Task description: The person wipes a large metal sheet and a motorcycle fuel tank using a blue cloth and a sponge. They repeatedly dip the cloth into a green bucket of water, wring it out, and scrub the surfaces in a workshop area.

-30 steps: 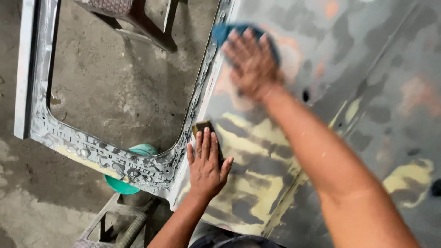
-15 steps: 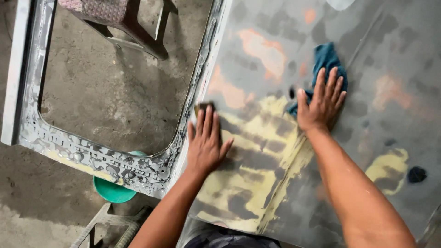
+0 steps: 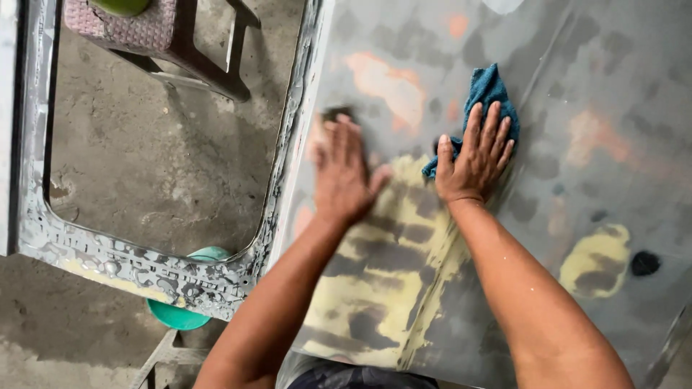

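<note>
A grey car door panel (image 3: 577, 86) lies flat, patched with yellow filler and orange spots. My left hand (image 3: 344, 173) presses flat on a small dark sanding block (image 3: 336, 113), whose tip shows past my fingertips, near the panel's left edge. My right hand (image 3: 474, 153) presses a blue cloth (image 3: 490, 90) flat against the panel, just right of the left hand. Both forearms reach in from the bottom of the view.
The door's window frame (image 3: 144, 270) is at left, with concrete floor (image 3: 158, 166) seen through the opening. A stool with a pink woven seat (image 3: 130, 29) stands at the top left. A teal bowl (image 3: 189, 313) sits under the frame's lower edge.
My left hand has slid up the panel with the sanding block. My right hand with the blue cloth swept from the upper left across to the right and now rests beside the left hand.
</note>
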